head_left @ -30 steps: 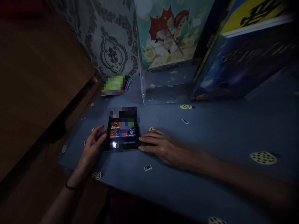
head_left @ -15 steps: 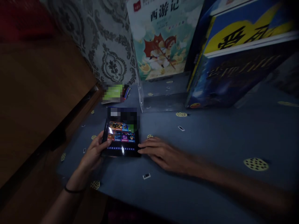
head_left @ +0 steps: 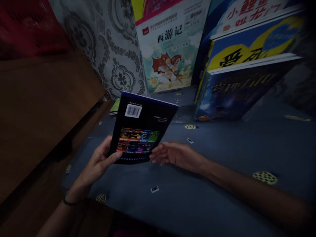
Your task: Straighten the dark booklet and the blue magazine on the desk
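A black book (head_left: 141, 123) is tilted up off the table, showing a barcode and rows of small coloured pictures on its cover. My left hand (head_left: 100, 161) grips its lower left edge, thumb on the cover and fingers behind. My right hand (head_left: 172, 154) is at the lower right edge of the book, fingers stretched toward it and slightly bent. Whether those fingertips touch the book or stop just beside it, I cannot tell.
The blue tablecloth (head_left: 202, 191) has a pineapple print. A light green storybook (head_left: 170, 49) and a dark blue book (head_left: 237, 92) stand at the back in clear holders. Behind the held book lies a green item (head_left: 115, 107). A wooden cabinet (head_left: 44, 121) borders the left.
The black book has been raised from lying low to a steep tilt, its top edge now higher and further right. My left hand still grips it; my right hand stays by its right edge.
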Action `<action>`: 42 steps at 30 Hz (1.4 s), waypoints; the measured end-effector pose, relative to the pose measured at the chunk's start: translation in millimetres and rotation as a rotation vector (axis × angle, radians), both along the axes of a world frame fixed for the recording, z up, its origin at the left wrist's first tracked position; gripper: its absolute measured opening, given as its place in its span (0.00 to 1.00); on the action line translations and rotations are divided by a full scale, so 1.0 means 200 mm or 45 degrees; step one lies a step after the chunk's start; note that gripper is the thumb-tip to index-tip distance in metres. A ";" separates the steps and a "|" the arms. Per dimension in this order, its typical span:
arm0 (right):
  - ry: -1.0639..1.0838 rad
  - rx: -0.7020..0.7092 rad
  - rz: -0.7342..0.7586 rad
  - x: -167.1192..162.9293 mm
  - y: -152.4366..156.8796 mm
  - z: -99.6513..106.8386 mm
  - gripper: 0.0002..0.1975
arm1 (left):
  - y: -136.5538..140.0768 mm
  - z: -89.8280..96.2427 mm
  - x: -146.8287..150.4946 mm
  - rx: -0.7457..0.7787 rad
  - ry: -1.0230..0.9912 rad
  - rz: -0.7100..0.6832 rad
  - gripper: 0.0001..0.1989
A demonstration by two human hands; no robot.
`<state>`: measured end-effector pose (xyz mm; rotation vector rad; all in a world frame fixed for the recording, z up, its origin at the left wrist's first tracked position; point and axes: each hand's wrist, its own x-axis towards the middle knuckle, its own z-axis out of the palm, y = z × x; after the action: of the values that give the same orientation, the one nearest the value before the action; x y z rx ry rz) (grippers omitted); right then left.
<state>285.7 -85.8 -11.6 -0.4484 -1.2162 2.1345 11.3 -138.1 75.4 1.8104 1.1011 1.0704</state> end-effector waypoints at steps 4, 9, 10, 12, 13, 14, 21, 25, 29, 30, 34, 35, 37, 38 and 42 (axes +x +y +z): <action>0.033 -0.192 -0.099 0.04 0.03 0.03 0.29 | 0.04 0.04 -0.04 0.203 0.222 -0.234 0.11; -0.070 -0.205 -0.264 0.04 0.02 0.03 0.21 | 0.11 0.02 -0.08 0.576 0.751 -0.372 0.15; -0.091 -0.182 -0.300 0.03 0.02 0.02 0.19 | 0.13 0.00 -0.09 0.661 0.848 -0.309 0.16; -0.146 -0.119 -0.346 0.00 0.01 0.01 0.20 | 0.17 -0.06 -0.13 0.820 0.967 -0.182 0.18; -0.178 -0.076 -0.347 -0.01 0.01 0.00 0.20 | 0.20 -0.09 -0.15 0.883 1.002 -0.120 0.19; -0.215 -0.025 -0.331 -0.02 0.01 -0.01 0.21 | 0.22 -0.13 -0.17 0.927 1.031 -0.055 0.20; -0.483 0.261 -0.124 -0.06 -0.02 -0.03 0.18 | 0.32 -0.28 -0.23 0.763 1.454 0.175 0.23; -0.669 0.431 -0.159 -0.05 -0.06 0.00 0.13 | 0.29 -0.33 -0.22 0.640 1.448 0.193 0.20; -0.899 0.899 -0.386 -0.05 -0.08 0.02 0.15 | 0.26 -0.40 -0.20 0.586 1.287 0.201 0.16; -0.928 1.053 -0.452 -0.06 -0.08 0.02 0.14 | 0.25 -0.42 -0.19 0.575 1.261 0.206 0.16; -0.872 1.530 -0.482 -0.13 -0.05 -0.02 0.14 | 0.25 -0.46 -0.16 0.590 1.185 0.251 0.16; -0.871 1.599 -0.446 -0.14 -0.03 -0.03 0.17 | 0.25 -0.46 -0.16 0.603 1.174 0.252 0.16; -0.934 1.649 -0.405 -0.16 0.00 -0.06 0.19 | 0.25 -0.47 -0.16 0.625 1.162 0.244 0.16; -0.976 1.638 -0.410 -0.16 0.02 -0.08 0.20 | 0.26 -0.46 -0.16 0.633 1.158 0.239 0.15; -1.071 1.519 -0.476 -0.10 0.08 -0.11 0.21 | 0.26 -0.45 -0.16 0.633 1.158 0.208 0.15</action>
<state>266.2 -70.2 -33.6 -0.9117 -2.3221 0.5949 -21.5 -86.3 -14.4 2.7794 1.6070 0.6088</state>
